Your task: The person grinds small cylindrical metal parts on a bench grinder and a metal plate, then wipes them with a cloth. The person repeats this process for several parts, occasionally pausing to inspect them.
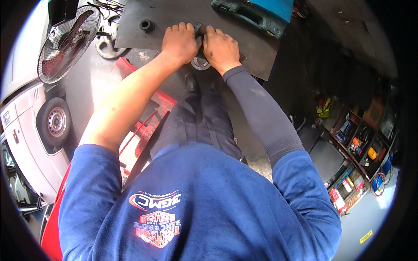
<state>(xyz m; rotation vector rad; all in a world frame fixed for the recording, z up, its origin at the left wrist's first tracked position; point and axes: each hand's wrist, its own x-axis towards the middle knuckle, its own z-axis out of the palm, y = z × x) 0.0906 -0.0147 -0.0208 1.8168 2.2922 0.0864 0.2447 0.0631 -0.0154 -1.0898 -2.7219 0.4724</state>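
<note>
Side by side at the table's near edge, my left hand [180, 43] and my right hand [221, 48] are closed on a dark metal part. The fingers point away from me and curl over it, and the thumbs meet near its middle. Most of the part is hidden under my hands. A shiny metal ring [200, 64] shows just below them; whether it belongs to the same part I cannot tell. To the left of my left hand, a black round bushing with a hole [147, 25] stands on the grey metal tabletop [130, 32].
A dark tool case with a handle [249, 18] lies at the table's far right. At left are a standing fan [69, 43], a metal wheel [109, 45] and a white vehicle [32, 143]. Red metal equipment [161, 102] stands beside my legs. Crowded shelves [357, 139] are at right.
</note>
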